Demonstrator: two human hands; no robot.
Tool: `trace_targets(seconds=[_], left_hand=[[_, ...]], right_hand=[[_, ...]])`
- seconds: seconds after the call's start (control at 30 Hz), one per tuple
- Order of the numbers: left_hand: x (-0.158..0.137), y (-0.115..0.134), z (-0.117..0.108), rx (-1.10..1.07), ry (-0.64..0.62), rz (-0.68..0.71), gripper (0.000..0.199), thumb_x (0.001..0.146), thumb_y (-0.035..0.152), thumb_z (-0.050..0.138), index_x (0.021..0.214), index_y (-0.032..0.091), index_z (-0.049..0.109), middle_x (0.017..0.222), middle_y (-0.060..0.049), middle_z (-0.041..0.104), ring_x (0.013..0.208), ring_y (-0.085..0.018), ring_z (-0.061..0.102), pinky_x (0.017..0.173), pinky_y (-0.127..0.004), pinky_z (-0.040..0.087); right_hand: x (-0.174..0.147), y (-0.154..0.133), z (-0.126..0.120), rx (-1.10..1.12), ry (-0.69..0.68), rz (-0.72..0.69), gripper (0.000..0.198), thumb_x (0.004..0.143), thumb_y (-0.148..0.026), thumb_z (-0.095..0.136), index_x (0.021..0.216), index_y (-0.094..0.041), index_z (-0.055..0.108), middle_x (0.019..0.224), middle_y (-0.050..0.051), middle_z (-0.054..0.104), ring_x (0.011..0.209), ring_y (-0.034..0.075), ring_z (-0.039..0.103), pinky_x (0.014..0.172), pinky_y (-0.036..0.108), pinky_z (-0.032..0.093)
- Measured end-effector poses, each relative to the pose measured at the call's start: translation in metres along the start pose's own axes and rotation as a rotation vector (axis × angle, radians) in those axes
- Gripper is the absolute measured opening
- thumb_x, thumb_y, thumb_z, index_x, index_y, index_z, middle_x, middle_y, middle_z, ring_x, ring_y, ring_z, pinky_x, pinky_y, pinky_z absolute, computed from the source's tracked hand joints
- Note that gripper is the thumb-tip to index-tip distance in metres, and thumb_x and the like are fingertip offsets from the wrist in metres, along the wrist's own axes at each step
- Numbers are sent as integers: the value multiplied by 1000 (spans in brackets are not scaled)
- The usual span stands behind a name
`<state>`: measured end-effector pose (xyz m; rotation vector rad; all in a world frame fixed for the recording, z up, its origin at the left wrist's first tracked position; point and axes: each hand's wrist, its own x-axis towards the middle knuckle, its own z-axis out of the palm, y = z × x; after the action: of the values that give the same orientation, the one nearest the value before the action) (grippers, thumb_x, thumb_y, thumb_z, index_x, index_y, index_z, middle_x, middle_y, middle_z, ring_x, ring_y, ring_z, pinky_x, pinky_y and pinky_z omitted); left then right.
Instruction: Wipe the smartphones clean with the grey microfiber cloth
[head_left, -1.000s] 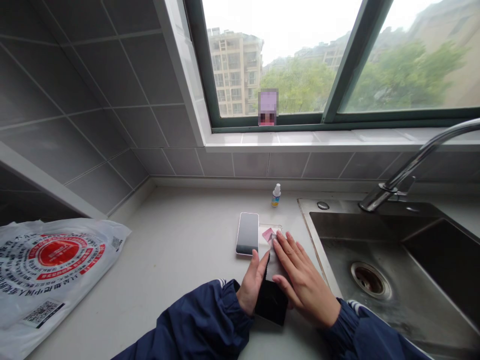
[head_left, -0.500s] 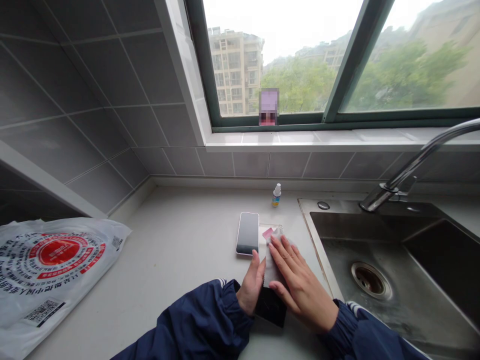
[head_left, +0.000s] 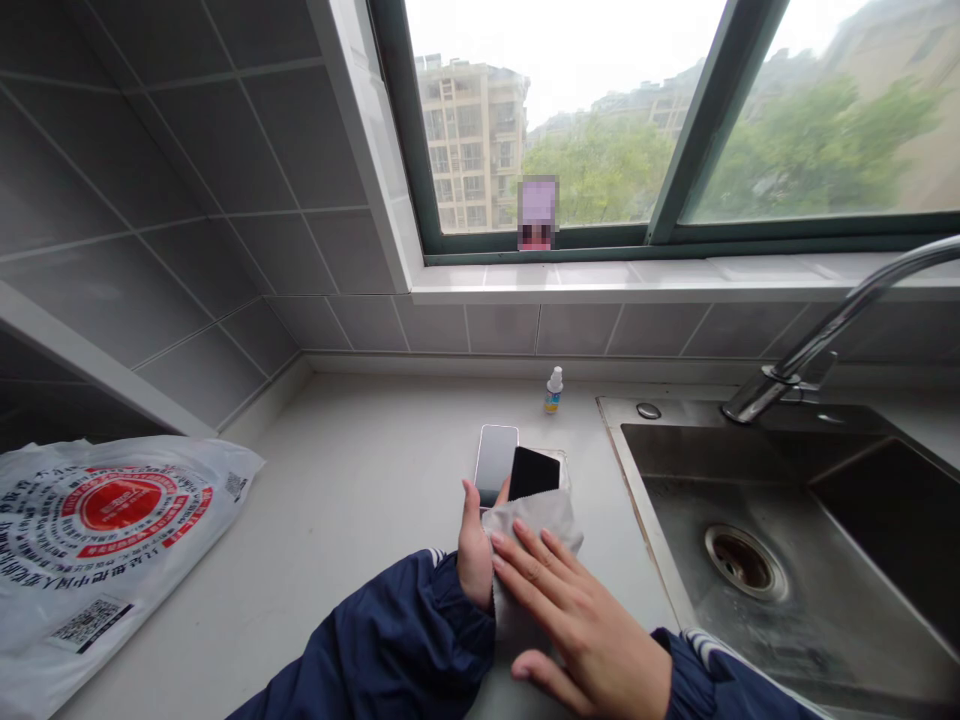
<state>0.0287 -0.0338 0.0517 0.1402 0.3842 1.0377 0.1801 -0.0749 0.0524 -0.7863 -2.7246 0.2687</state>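
Grey cloth (head_left: 556, 515) drapes over the near part of a black phone (head_left: 535, 473), whose far end pokes out bare above the countertop (head_left: 360, 480), left of the sink's left rim (head_left: 649, 545). From where I stand, the left hand (head_left: 476, 555) clasps the phone along its left side, thumb raised; how far its fingers wrap underneath is hidden. The right hand (head_left: 566, 600) lies flat on the cloth, thumb spread away from the fingers. Just beyond, a second phone (head_left: 496, 455) lies partly behind the left hand, and a small white-capped bottle (head_left: 553, 392) stands toward the countertop's back edge.
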Motion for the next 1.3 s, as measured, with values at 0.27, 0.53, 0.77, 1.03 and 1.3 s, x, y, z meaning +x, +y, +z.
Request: trace_targets(seconds=[0.27,0.53,0.77,1.03,1.3], left_hand=[[-4,9,2,-13,18,-2,89,81,80,35,154,33,18,141,-16,54,114,-33,63,104,-50,37],[-5,18,5,6,45,-12,91,81,81,30,154,26,23,140,-17,55,112,-34,63,100,-48,41],[-5,20,10,-36,74,0,91,82,80,30,151,22,30,134,-18,59,109,-34,64,98,-49,43],[-5,1,8,-39,113,41,87,82,78,39,148,20,37,119,-15,68,106,-30,66,105,-47,39],[-6,-22,-4,15,-124,-58,86,88,72,32,140,6,48,135,-20,58,138,-31,41,120,-43,19]], right_hand=[[0,-4,-2,20,6,-39,71,99,-50,44,155,-13,20,161,7,17,150,30,10,121,49,18],[1,-5,-1,26,6,-72,72,99,-50,45,155,-13,22,160,9,20,149,30,12,122,48,17],[0,-4,3,14,-3,-87,68,100,-45,45,155,-12,23,161,9,20,149,30,11,121,50,18],[2,-3,2,-33,82,12,62,99,-33,48,154,-14,27,158,10,28,148,29,20,120,50,24],[-3,20,3,-103,182,151,66,100,-40,45,155,-14,21,159,10,24,148,31,17,119,52,25]])
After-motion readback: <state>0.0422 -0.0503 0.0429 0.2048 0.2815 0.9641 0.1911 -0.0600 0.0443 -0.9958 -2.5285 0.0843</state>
